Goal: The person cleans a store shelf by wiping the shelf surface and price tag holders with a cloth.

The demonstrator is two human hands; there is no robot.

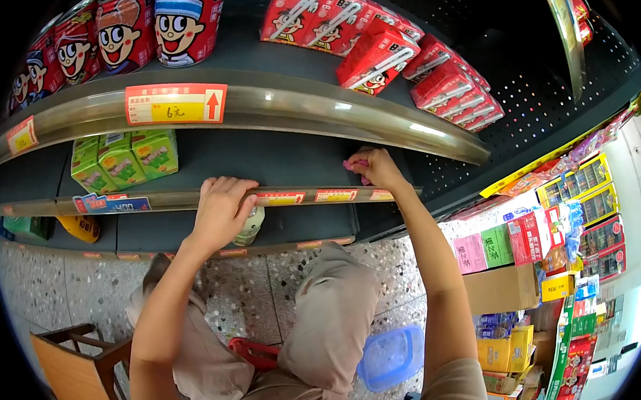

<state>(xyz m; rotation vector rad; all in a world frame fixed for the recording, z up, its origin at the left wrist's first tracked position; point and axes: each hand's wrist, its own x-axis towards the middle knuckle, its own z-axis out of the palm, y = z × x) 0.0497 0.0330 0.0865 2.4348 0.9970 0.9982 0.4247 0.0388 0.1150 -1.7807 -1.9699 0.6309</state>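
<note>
My right hand (377, 168) is closed around a crumpled pink cloth (354, 164), pressed on the dark surface of the middle shelf (279, 154) near its right end. My left hand (222, 208) grips the front edge (284, 198) of that shelf, fingers over the rail and thumb in front. Green drink cartons (125, 159) stand on the same shelf to the left. Just below my left hand, a pale bottle (249, 227) shows partly on the lowest shelf.
Red cans (188, 21) and red drink cartons (377, 57) fill the shelf above, behind a price rail (303, 111). A blue plastic basin (392, 357) sits on the floor by my knee. A wooden stool (73, 364) stands at lower left; stacked boxes (508, 289) at right.
</note>
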